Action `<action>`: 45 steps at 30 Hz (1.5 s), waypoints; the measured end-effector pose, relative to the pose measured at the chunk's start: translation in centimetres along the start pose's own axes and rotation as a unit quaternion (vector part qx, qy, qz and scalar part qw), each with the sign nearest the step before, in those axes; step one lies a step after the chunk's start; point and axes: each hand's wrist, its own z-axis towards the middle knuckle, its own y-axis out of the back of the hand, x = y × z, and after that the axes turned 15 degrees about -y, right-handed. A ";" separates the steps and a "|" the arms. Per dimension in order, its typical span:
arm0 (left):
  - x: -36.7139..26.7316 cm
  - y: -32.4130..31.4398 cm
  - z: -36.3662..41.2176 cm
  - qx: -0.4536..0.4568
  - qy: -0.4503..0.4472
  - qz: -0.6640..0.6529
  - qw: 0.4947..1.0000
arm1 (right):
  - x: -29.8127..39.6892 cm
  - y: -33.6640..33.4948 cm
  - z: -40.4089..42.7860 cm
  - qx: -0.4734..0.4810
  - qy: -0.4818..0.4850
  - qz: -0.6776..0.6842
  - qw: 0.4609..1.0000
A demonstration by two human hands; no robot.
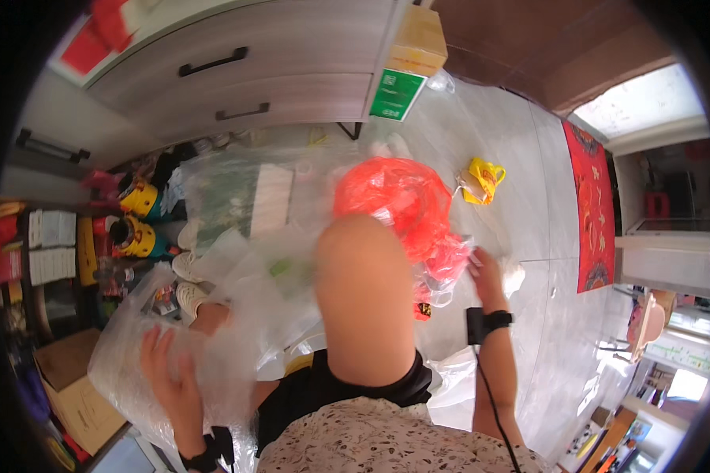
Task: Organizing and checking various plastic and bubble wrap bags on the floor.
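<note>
My left hand (pixel 174 375), its fingers spread, lies against a large sheet or bag of clear plastic (pixel 127 355) at my left. The plastic stretches across the floor in front of me and is blurred in places. My right hand (pixel 486 275) is beside a crumpled red plastic bag (pixel 399 195), at a pinkish, clear-edged part of it. Motion blur hides whether those fingers grip the film. Between my hands rises my bare knee (pixel 364 295), covering part of the red bag. Under the clear plastic a flat dark-green and white item (pixel 231 201) shows dimly.
A drawer cabinet (pixel 242 77) stands ahead, with a cardboard box (pixel 417 41) on a green box (pixel 397 97) at its side. A yellow bag (pixel 484 180) lies on the tiles. White shoes (pixel 188 298) and an open carton (pixel 83 390) are at left; a red mat (pixel 594 207) lies right.
</note>
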 end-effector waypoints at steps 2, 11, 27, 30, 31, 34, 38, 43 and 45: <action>-2.6 -3.4 3.9 0.054 -0.038 -0.016 0.998 | -4.8 -3.1 1.9 0.034 -0.065 -0.012 0.997; -4.7 -18.2 14.0 0.214 -0.070 -0.331 0.916 | -9.2 -13.5 8.6 -0.054 -0.129 0.018 0.990; -13.8 -19.0 26.9 0.263 -0.105 -0.618 0.733 | 10.0 -26.0 -11.6 0.231 0.512 -0.401 0.724; -10.6 -15.6 27.9 0.193 0.006 -0.722 0.664 | 10.9 -24.5 -12.2 0.253 0.389 -0.238 0.853; -9.5 -14.6 27.8 0.131 0.040 -0.801 0.582 | 10.9 -23.8 -11.3 0.258 0.394 -0.237 0.850; -9.4 -9.6 28.0 0.126 0.020 -0.818 0.561 | 11.4 -23.8 -11.2 0.151 0.336 -0.214 0.905; -8.9 -6.3 25.8 0.046 0.034 -0.853 0.519 | 12.4 -26.6 -16.8 0.281 0.299 -0.291 0.864; -9.1 -1.4 23.2 0.025 -0.060 -0.862 0.503 | 12.8 -28.6 -20.3 0.296 0.379 -0.363 0.798; -7.6 0.2 22.1 -0.043 -0.081 -0.779 0.621 | 12.8 -28.7 -22.8 0.293 0.436 -0.264 0.809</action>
